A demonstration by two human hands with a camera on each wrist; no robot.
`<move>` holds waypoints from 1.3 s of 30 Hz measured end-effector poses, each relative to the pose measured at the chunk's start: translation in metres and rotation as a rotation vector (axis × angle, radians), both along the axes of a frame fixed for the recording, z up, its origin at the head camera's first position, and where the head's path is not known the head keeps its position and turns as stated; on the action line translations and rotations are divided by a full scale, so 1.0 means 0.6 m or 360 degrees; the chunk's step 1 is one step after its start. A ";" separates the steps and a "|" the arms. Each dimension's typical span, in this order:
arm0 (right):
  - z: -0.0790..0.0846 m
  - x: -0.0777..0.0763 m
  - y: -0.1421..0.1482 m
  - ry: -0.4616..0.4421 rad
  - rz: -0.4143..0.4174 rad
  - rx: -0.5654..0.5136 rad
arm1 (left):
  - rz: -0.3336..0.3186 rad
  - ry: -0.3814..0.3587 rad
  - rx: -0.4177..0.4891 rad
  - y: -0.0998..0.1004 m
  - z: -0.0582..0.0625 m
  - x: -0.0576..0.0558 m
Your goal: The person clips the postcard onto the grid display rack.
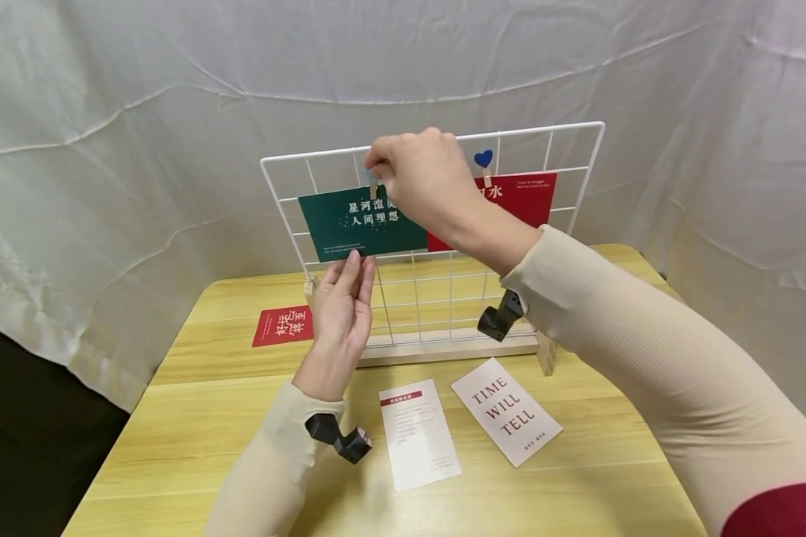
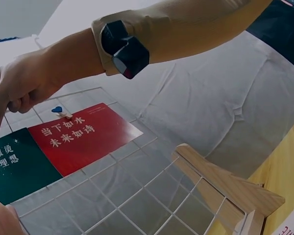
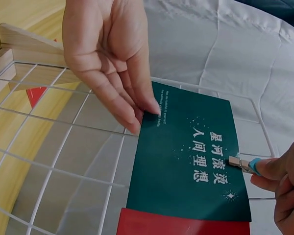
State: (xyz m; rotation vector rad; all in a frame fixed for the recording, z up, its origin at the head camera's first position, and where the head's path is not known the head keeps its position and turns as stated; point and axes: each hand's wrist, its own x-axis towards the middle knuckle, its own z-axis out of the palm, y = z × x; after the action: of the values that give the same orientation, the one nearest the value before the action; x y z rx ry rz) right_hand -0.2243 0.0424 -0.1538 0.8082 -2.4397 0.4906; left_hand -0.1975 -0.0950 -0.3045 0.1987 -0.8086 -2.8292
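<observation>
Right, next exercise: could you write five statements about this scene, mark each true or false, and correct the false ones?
1. The right hand pinches a clothespin at the green card's top edge. True.
2. The left hand is at the green card's lower edge. True.
3. A blue heart is above the red card on the wire grid. True.
4. In the head view, that red card is left of the green card. False: it is to the right.
5. The TIME WILL TELL card hangs on the wire grid. False: it lies on the table.
</observation>
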 end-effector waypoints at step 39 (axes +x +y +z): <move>-0.028 0.021 0.072 0.0162 0.0238 -0.0152 | 0.0005 -0.0054 -0.0042 -0.043 -0.015 0.010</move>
State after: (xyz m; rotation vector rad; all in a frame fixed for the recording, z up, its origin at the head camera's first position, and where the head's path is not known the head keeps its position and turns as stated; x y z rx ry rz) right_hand -0.2118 0.0857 -0.1704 0.9550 -2.2554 0.6018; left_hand -0.1913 -0.1210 -0.3136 0.2448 -0.8518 -2.8177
